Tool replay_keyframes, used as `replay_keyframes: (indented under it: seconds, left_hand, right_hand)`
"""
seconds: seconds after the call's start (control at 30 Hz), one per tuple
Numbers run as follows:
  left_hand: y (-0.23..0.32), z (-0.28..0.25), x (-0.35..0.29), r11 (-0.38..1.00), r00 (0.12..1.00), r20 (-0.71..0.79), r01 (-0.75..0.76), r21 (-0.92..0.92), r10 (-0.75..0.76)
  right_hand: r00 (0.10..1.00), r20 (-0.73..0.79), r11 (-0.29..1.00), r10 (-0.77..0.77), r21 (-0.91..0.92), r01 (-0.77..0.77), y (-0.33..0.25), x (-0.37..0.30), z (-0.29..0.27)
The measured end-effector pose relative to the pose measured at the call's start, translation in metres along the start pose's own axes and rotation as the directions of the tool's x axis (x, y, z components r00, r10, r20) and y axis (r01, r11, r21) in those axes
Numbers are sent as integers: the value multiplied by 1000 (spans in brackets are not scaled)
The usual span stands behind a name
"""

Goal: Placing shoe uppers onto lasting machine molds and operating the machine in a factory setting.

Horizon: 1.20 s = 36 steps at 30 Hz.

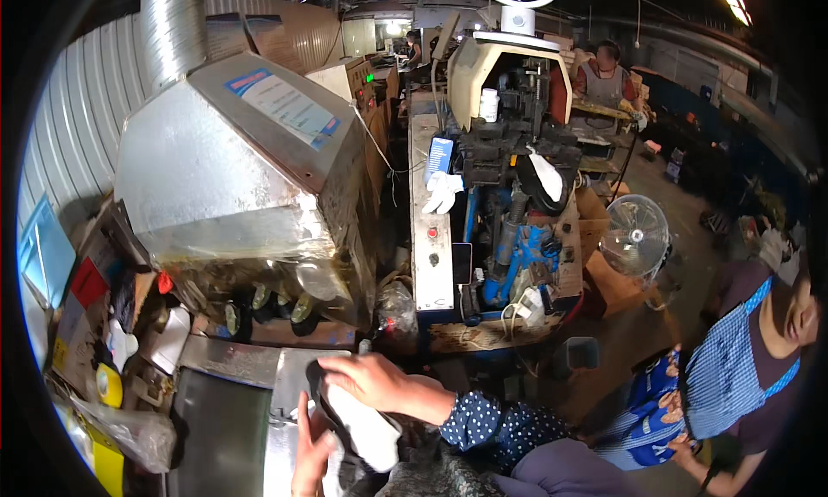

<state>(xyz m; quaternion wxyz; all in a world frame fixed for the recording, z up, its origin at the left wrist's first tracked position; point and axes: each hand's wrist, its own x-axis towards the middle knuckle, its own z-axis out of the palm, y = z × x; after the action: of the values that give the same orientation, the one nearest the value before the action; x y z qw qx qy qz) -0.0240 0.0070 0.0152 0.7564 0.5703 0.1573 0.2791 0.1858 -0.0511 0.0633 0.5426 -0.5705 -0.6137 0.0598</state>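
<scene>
Low in the middle of the head view is a black shoe upper point(366, 432) with a broad white sole side, tilted with one end up. My right hand point(366, 381) reaches in from the right and is closed over the upper end, fingers on the black edge. My left hand point(312, 454) comes up from below, thumb and index finger on either side of the black edge; its other fingers are mostly hidden. Just left of the hands lies a metal worktop with a dark panel point(220, 437).
A metal hood point(233, 169) stands ahead left, several shoes point(302, 313) under it. A blue-and-black machine point(517, 238) bears another white-soled shoe point(545, 174). A fan point(636, 236) is at right. A person in a checked apron point(729, 393) is close by, holding a blue bag point(660, 402).
</scene>
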Motion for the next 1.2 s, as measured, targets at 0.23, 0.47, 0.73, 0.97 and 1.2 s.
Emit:
replay_keyframes:
  seconds: [0.23,0.47,0.73,0.97,1.2]
  left_hand:
    - [-73,11,84,900,915,-151,320,-295,-374]
    - [-67,29,89,991,962,-262,42,-129,-75]
    - [-80,20,68,688,945,45,-267,675,323]
    - [-95,15,75,722,926,-123,-189,666,357]
    - [-93,-7,83,725,962,-91,-131,676,258]
  right_hand:
    - [946,296,991,130,-64,-116,22,-58,-1]
    - [883,378,953,278,3,-302,56,-45,-17]
    - [893,224,921,390,-119,-372,84,-61,11]
    - [911,206,920,358,-245,-306,100,-62,29]
    - [846,184,850,501,78,-521,97,-133,34]
